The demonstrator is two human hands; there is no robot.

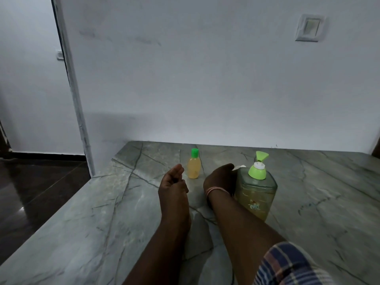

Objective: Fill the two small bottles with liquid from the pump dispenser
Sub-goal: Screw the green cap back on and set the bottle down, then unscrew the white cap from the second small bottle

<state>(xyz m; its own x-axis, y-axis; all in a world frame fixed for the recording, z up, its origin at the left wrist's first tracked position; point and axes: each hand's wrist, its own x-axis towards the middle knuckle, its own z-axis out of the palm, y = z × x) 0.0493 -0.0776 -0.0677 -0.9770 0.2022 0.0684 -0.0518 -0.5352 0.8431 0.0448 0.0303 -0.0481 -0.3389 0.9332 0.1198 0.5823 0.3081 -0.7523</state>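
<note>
Left hand [173, 183] hovers above the marble counter [86, 212], fingers loosely curled, holding nothing; just beyond it stands one small bottle [193, 166], capped green and full of yellow liquid. Right hand [221, 178] lies against the left side of the pump dispenser [256, 186], something white at its fingertips; whether it holds that cannot be told. Risk: the second bottle is unseen, and a one-sided push could tip the dispenser.
</note>
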